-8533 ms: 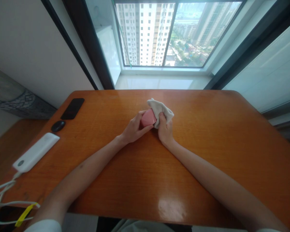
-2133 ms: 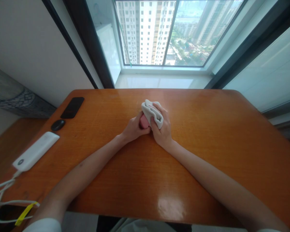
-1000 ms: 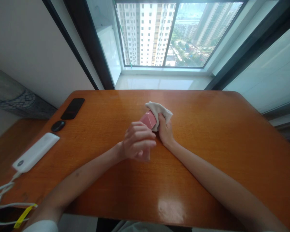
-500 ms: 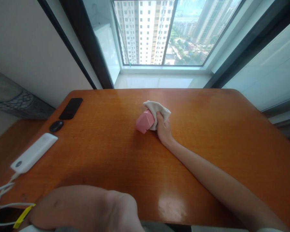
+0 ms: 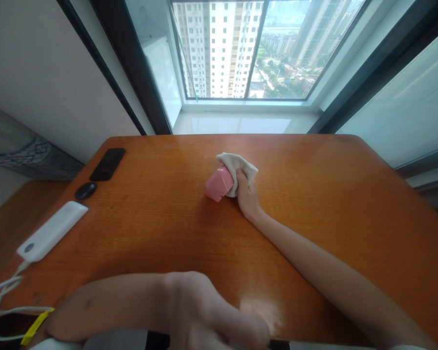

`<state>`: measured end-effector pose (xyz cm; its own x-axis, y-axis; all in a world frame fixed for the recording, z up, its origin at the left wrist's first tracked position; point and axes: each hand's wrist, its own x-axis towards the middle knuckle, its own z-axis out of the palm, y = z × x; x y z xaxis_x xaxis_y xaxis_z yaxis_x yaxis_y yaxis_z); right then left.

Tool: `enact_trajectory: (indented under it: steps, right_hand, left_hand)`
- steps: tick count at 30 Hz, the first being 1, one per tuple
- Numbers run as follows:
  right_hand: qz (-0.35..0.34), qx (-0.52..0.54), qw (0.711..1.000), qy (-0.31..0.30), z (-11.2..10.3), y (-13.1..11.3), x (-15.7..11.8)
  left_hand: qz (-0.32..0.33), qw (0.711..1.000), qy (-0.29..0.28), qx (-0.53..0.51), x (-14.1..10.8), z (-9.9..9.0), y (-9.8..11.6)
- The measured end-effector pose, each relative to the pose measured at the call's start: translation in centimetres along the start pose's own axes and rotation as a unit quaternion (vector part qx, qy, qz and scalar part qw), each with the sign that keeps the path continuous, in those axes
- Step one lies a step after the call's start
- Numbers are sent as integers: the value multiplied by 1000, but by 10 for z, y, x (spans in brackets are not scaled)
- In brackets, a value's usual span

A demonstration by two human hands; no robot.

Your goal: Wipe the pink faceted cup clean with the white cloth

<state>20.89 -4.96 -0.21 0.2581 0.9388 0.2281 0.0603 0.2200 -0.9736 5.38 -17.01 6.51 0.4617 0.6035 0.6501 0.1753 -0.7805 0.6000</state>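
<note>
On the wooden desk [image 5: 314, 253], a pink case [image 5: 219, 183] in a white cloth [image 5: 239, 165] is clamped by the right hand [image 5: 246, 198], the left hand [image 5: 200, 304] apart, blurred.

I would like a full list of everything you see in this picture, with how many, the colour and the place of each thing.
table: one, orange-brown wood, centre
phone: one, black, far left of table
computer mouse: one, black, left, below phone
power bank: one, white, left table edge
cable: one, white, lower left corner
tag: one, yellow, on cable
block: one, pink, middle of table
cloth: one, off-white, crumpled against block
window: one, dark frame, beyond table, towers outside
hands: two; right hand on cloth, left hand at near table edge
</note>
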Motion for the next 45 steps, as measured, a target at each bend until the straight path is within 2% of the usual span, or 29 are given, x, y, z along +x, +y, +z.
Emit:
enact_trajectory:
  steps: [4, 7, 8, 10, 12, 13, 15, 16, 18, 21, 23, 26, 28, 30, 32, 35, 36, 38, 41, 43, 45]
  right_hand:
    - [-6, 1, 1000, 3, 0, 2, 0]
    - [-6, -4, 1000, 2, -1, 1, 0]
    - [-3, -3, 1000, 1, -1, 0, 0]
    - [5, -1, 1000, -1, -1, -1, 0]
    - [7, 1, 1000, -2, -1, -2, 1]
    - [7, 1, 1000, -2, -1, -2, 1]
    - [4, 1, 1000, -2, -1, -2, 1]
    - [4, 1, 1000, -2, -1, -2, 2]
    - [7, -2, 1000, -1, 0, -1, 2]
    - [11, -11, 1000, 4, -1, 0, 2]
    - [-14, -20, 1000, -3, -1, -2, 0]
    - [-133, -56, 989, -44, -3, -9, -6]
    - [-229, -91, 966, -85, -4, -14, -11]
    - [-272, -109, 950, -105, -4, -17, -12]
    - [-242, -95, 962, -88, -3, -15, -10]
    - [-135, -57, 988, -40, 0, -10, -6]
    - [-119, -52, 991, -31, 0, -9, -6]
    - [-145, -66, 986, -38, -1, -9, -7]
    - [-235, -105, 963, -83, -2, -12, -10]
    - [-226, -103, 965, -82, -2, -13, -10]
    - [-159, -75, 983, -52, -1, -12, -8]
  left_hand:
    - [25, 999, 48, -1, 10, -8, -31]
    - [45, 995, 88, -18, 23, -13, -69]
    - [34, 993, 113, -23, 29, -13, -85]
    - [-66, 980, 182, -37, 39, -14, -117]
    - [-197, 965, 155, -80, 46, -15, -146]
    - [-246, 957, 112, -105, 47, -16, -157]
    - [-288, 944, 11, -164, 47, -20, -168]
    - [-286, 941, -31, -179, 46, -22, -170]
    - [-270, 940, -74, -192, 44, -26, -168]
    - [-265, 941, -73, -197, 41, -26, -164]
    - [-270, 939, -63, -204, 40, -23, -165]
    - [-256, 942, -46, -213, 36, -18, -172]
    - [-242, 945, -38, -215, 33, -16, -176]
    - [-235, 947, -33, -216, 32, -15, -178]
    - [-237, 946, -33, -216, 33, -16, -177]
    - [-248, 946, -35, -207, 34, -17, -175]
    - [-249, 946, -37, -204, 34, -17, -174]
    - [-242, 948, -37, -202, 34, -17, -174]
    - [-224, 952, -35, -207, 33, -16, -175]
    - [-227, 952, -33, -203, 33, -16, -174]
    - [-236, 952, -33, -193, 34, -17, -172]
